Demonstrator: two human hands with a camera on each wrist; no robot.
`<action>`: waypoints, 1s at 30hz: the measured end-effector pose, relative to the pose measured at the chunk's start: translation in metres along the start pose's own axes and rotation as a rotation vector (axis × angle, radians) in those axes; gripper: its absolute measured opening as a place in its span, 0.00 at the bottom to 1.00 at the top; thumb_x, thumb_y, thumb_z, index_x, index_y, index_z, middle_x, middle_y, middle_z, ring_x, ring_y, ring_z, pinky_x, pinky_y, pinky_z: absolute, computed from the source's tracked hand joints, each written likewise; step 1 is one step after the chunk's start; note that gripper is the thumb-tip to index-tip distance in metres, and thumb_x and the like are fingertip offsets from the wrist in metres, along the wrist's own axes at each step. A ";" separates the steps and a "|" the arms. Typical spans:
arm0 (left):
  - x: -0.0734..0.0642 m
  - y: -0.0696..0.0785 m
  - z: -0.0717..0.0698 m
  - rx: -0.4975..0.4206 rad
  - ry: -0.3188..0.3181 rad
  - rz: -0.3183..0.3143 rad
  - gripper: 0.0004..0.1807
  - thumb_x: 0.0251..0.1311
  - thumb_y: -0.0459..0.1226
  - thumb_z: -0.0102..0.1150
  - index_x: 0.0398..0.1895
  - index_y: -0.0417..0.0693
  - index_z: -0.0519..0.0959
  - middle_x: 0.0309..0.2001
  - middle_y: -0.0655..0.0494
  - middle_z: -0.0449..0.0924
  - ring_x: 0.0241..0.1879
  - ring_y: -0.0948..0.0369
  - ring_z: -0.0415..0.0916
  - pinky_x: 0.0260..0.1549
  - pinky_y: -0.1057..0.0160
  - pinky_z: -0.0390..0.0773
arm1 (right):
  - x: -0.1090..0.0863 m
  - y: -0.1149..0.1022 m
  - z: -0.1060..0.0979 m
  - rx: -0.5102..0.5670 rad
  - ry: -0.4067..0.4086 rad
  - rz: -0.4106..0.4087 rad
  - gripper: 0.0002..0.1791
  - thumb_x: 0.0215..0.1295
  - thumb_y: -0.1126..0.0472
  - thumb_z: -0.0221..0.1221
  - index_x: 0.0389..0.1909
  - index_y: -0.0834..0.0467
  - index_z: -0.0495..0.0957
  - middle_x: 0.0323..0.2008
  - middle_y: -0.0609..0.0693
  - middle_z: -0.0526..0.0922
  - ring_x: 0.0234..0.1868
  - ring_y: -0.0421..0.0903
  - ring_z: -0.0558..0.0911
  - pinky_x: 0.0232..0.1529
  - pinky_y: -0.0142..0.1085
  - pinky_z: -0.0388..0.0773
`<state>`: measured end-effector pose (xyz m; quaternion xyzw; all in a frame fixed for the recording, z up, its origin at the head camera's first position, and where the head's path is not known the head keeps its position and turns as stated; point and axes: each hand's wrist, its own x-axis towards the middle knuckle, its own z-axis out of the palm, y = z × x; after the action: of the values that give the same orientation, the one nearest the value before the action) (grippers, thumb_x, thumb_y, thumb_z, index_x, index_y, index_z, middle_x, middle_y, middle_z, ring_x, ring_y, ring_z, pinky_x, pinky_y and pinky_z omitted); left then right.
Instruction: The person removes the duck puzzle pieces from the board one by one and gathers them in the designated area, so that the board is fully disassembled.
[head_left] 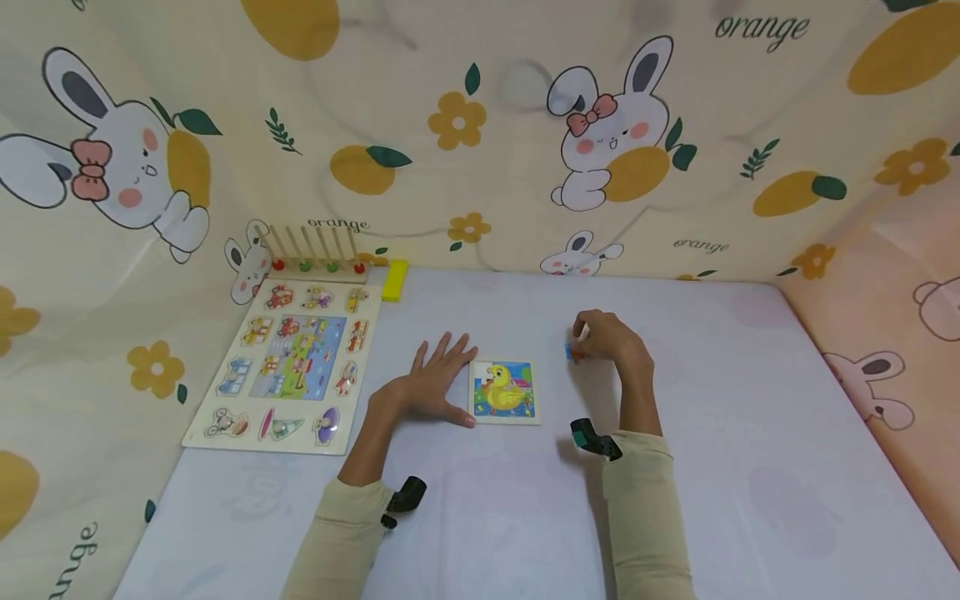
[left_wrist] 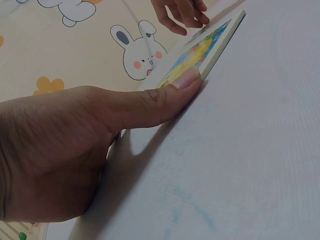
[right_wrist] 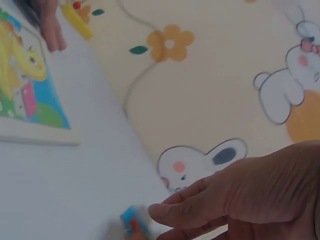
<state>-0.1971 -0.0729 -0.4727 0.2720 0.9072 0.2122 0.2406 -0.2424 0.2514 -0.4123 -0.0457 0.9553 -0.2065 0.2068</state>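
A square duck puzzle [head_left: 512, 390] in a pale wooden frame lies flat on the white tabletop. My left hand [head_left: 432, 387] is spread beside it, the fingertips near its upper left corner. In the left wrist view the thumb [left_wrist: 170, 97] presses against the edge of the frame. To the right of the puzzle, my right hand [head_left: 611, 340] bends down and pinches a small blue and orange piece [head_left: 569, 351]. That piece [right_wrist: 131, 220] looks blurred at the fingertips in the right wrist view, close over the table.
A large vehicle puzzle board [head_left: 360, 433] with picture pieces lies on the left. Behind it stands a wooden peg rack [head_left: 318, 273] with red and green beads. A yellow block [head_left: 394, 281] lies beside the rack. A patterned cloth [head_left: 510, 183] hangs along the back and sides.
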 end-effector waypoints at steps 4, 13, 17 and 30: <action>0.001 -0.001 0.001 0.005 -0.012 -0.011 0.67 0.53 0.61 0.74 0.87 0.51 0.42 0.87 0.51 0.24 0.86 0.47 0.16 0.82 0.36 0.22 | -0.006 -0.007 -0.003 -0.019 0.002 -0.048 0.17 0.71 0.62 0.63 0.56 0.65 0.77 0.37 0.60 0.88 0.39 0.51 0.78 0.43 0.41 0.74; 0.001 0.000 0.001 0.000 -0.002 -0.021 0.67 0.52 0.61 0.74 0.86 0.51 0.43 0.87 0.50 0.26 0.86 0.46 0.18 0.82 0.36 0.23 | -0.015 -0.041 -0.004 -0.029 -0.058 -0.224 0.18 0.72 0.66 0.62 0.60 0.65 0.76 0.38 0.62 0.83 0.34 0.55 0.83 0.38 0.38 0.75; 0.001 0.000 0.000 -0.007 -0.004 -0.019 0.67 0.53 0.61 0.74 0.87 0.51 0.43 0.87 0.51 0.25 0.86 0.47 0.17 0.82 0.36 0.22 | -0.011 -0.065 0.009 -0.106 -0.080 -0.321 0.17 0.70 0.67 0.65 0.58 0.61 0.79 0.40 0.58 0.81 0.38 0.50 0.78 0.40 0.37 0.77; -0.001 0.000 0.000 -0.020 0.015 0.005 0.66 0.53 0.61 0.75 0.86 0.51 0.46 0.88 0.51 0.27 0.86 0.46 0.18 0.81 0.34 0.23 | -0.002 -0.107 0.056 -0.348 -0.152 -0.298 0.26 0.58 0.68 0.74 0.54 0.46 0.80 0.53 0.53 0.79 0.49 0.50 0.79 0.58 0.50 0.84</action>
<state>-0.1968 -0.0734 -0.4723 0.2703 0.9061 0.2240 0.2362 -0.2174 0.1335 -0.4144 -0.2365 0.9408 -0.0628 0.2345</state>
